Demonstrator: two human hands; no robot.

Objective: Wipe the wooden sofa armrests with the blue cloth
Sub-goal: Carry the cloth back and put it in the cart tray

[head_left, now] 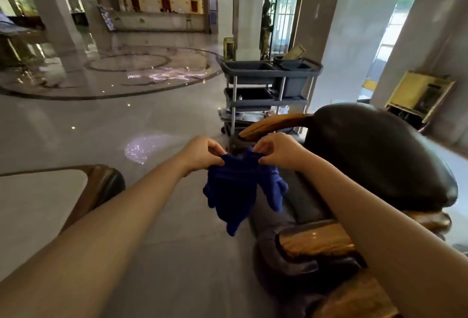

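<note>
- Progress: judging by the frame, wiping not started. blue cloth is held up in the air, touching no wood.
- Both hands pinch its top edge: left hand on the left corner, right hand on the right corner. Fingers of each hand are closed on fabric, thumb against forefinger.
- Cloth hangs below the fingers in bunched folds, sagging between the two pinch points. Looks like it's being spread out or refolded for use; can't tell which.
- Near armrest lies below and to the right of the cloth, under the right forearm. Well apart from the cloth, no contact.
- Far armrest sits just beyond the hands, above the cloth's top edge in view. Also untouched.
- More wood trim at bottom right; can't tell whether it belongs to this sofa or the next.
- Sofa cushion is dark and sits between the two armrests.
- Left to do: both armrests, as far as visible. No wet streaks to judge by.
- Cleaning cart stands behind the far armrest.
</note>
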